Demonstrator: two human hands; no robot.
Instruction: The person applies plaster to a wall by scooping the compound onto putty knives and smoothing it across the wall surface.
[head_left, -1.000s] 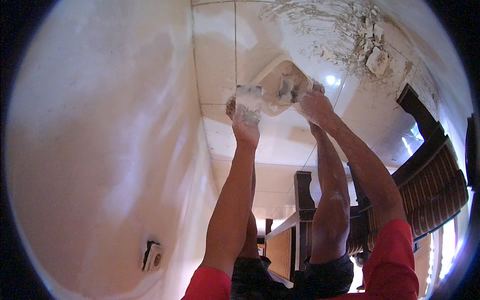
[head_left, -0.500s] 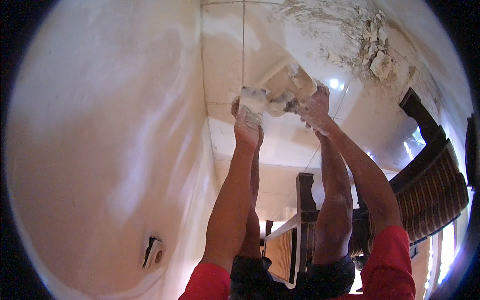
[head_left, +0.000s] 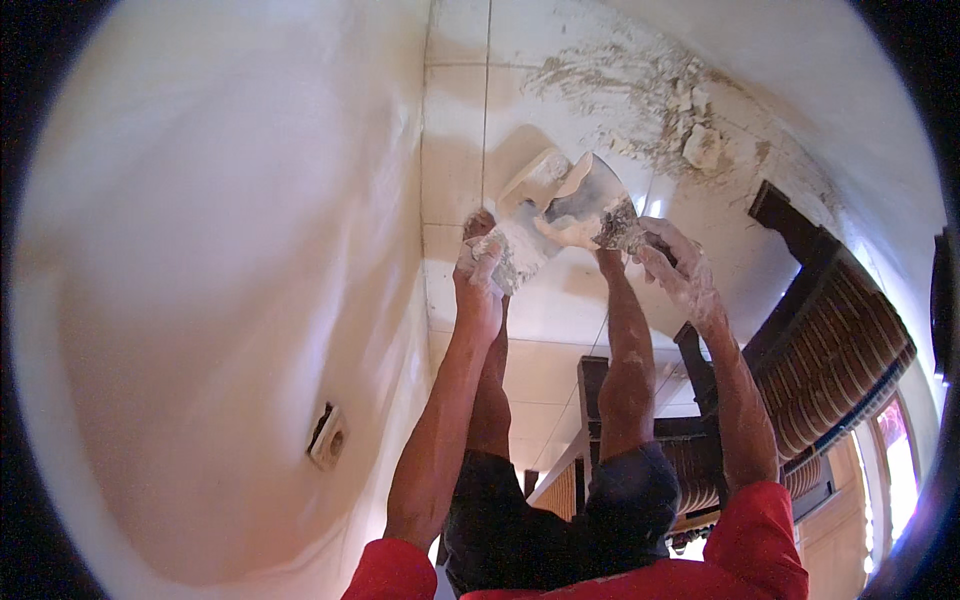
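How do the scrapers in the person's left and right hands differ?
The left scraper is mostly coated in pale paste; the right scraper shows more bare grey metal. The right scraper looks larger in view than the left scraper. The left scraper extends rightward from the left hand, the right scraper leftward from the right hand. Both carry paste.

smooth metal scraper [head_left: 602,184], glossy tiled floor [head_left: 550,308]

A pale square fitting [head_left: 330,445] shows at left, a striped, dark-framed seat [head_left: 832,370] at right.
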